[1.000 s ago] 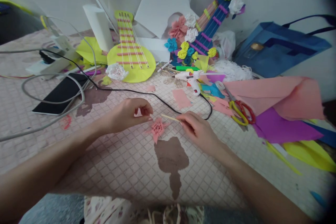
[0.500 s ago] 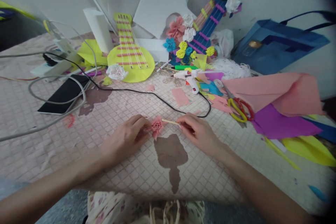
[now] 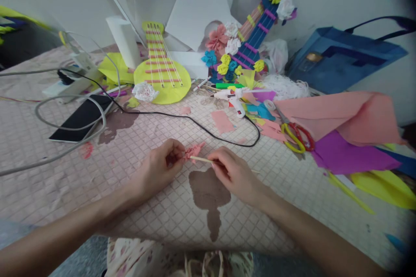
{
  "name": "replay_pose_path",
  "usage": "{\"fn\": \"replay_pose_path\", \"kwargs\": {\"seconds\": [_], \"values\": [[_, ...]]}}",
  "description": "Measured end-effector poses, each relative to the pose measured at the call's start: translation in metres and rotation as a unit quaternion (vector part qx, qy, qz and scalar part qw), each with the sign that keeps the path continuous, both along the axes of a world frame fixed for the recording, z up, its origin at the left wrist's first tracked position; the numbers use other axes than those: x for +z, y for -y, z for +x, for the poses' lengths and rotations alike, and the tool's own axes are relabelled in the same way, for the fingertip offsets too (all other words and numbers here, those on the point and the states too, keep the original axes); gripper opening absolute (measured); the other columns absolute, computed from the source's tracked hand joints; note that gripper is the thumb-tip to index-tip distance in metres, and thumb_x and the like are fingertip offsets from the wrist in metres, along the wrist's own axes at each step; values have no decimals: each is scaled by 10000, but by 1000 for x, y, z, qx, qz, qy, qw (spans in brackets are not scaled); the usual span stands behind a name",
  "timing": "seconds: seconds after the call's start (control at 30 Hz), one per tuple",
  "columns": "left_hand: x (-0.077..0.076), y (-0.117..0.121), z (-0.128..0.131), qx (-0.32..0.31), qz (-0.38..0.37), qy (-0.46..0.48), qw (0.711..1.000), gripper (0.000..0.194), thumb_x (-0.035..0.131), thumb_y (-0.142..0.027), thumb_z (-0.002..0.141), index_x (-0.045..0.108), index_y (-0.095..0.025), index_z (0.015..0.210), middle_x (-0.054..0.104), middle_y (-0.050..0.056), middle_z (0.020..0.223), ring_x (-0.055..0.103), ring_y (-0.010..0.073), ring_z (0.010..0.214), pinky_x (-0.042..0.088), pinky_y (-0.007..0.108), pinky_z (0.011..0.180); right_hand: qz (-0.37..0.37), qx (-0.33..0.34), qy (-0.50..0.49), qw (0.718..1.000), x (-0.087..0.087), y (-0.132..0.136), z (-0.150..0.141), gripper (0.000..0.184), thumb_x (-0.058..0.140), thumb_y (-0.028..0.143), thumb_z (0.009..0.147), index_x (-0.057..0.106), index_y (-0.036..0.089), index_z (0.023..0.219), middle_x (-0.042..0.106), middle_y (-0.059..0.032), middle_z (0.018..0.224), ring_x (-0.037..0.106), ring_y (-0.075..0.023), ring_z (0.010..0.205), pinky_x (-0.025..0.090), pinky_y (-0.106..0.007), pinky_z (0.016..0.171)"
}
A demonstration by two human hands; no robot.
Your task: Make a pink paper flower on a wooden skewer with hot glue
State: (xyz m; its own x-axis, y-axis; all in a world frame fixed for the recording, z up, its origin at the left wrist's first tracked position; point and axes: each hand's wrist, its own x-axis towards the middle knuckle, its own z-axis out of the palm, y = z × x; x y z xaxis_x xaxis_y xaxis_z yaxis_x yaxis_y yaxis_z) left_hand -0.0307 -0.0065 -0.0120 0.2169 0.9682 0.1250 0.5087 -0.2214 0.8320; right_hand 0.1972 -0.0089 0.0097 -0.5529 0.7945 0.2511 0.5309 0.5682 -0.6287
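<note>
Between my hands is a small pink paper flower (image 3: 194,151), tilted up on its side. My left hand (image 3: 164,162) pinches it by its left edge, partly hiding it. A thin pale wooden stick (image 3: 200,159) is held in the fingertips of my right hand (image 3: 235,173). Its left tip points at the flower and appears to touch it or lie just in front; I cannot tell which. The stick's other end shows a little beyond my right hand.
A white glue gun (image 3: 234,98) lies behind, its black cord (image 3: 198,124) curving past my hands. Scissors (image 3: 297,136) and coloured paper (image 3: 354,156) are at right. A yellow paper guitar (image 3: 162,78), a blue flowered guitar (image 3: 256,39) and a tablet (image 3: 79,119) stand or lie further back.
My left hand came down to the flower, took its edge and tilted it up off the table. My right hand moved slightly left and down, bringing the stick's tip to the flower.
</note>
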Motion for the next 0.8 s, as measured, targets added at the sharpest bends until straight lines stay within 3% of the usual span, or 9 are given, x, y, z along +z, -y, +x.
{"fn": "replay_pose_path", "kwargs": {"seconds": [0.33, 0.53, 0.8], "values": [[-4, 0, 1, -6, -18, 28, 999, 143, 556, -207, 822, 520, -193, 959, 615, -12, 793, 581, 110, 687, 449, 219, 596, 89, -10, -5, 996, -3, 3, -18, 230, 378, 51, 888, 519, 172, 1024, 562, -75, 964, 561, -161, 948, 490, -298, 826], [-5, -1, 0, -8, -32, 53, 998, 145, 568, -218, 823, 520, -201, 959, 609, -13, 801, 586, 119, 712, 461, 235, 621, 160, -55, 34, 985, -2, 4, -25, 186, 423, 102, 908, 566, 177, 1001, 609, -71, 927, 594, -173, 903, 519, -303, 783], [-1, -2, 2, -8, -41, 83, 996, 151, 581, -268, 831, 526, -194, 951, 611, -4, 798, 587, 128, 722, 460, 243, 626, 200, -80, 33, 976, -5, 4, -31, 186, 513, 173, 868, 578, 188, 1042, 605, -74, 986, 569, -192, 945, 519, -327, 779]]}}
